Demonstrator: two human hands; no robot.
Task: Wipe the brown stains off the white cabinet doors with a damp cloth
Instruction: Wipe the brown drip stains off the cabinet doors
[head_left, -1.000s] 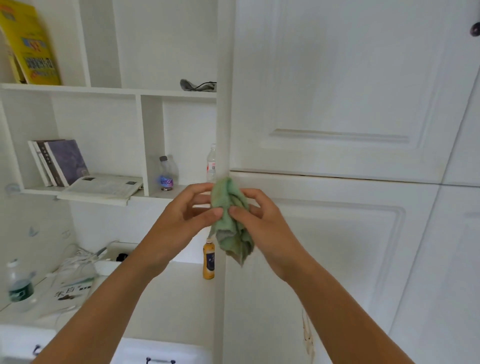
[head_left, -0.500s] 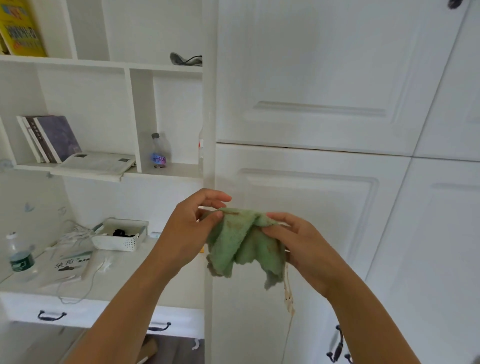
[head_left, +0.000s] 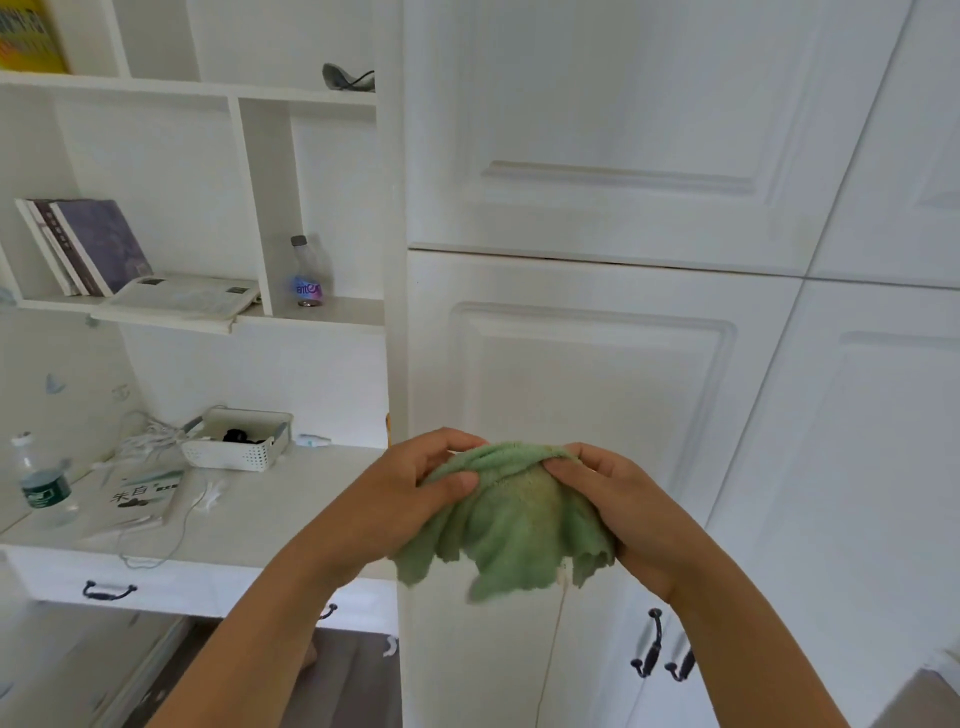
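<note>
A green cloth (head_left: 511, 525) with a brownish patch in its middle hangs spread between both hands, in front of the lower white cabinet door (head_left: 587, 374). My left hand (head_left: 410, 493) pinches the cloth's left top edge. My right hand (head_left: 618, 493) pinches its right top edge. A thin brown stain streak (head_left: 550, 644) runs down the door below the cloth; its upper end is hidden by the cloth. The cloth does not touch the door as far as I can tell.
Dark door handles (head_left: 652, 644) sit low on the right. To the left stand open shelves with books (head_left: 88, 244) and a small bottle (head_left: 306, 275), and a desk (head_left: 270, 525) with a white basket (head_left: 236, 439), a water bottle (head_left: 41, 483), a booklet and cables.
The view tilted down. Both hands pulled the bunched cloth apart and spread it wider, lowering it in front of the lower door.
</note>
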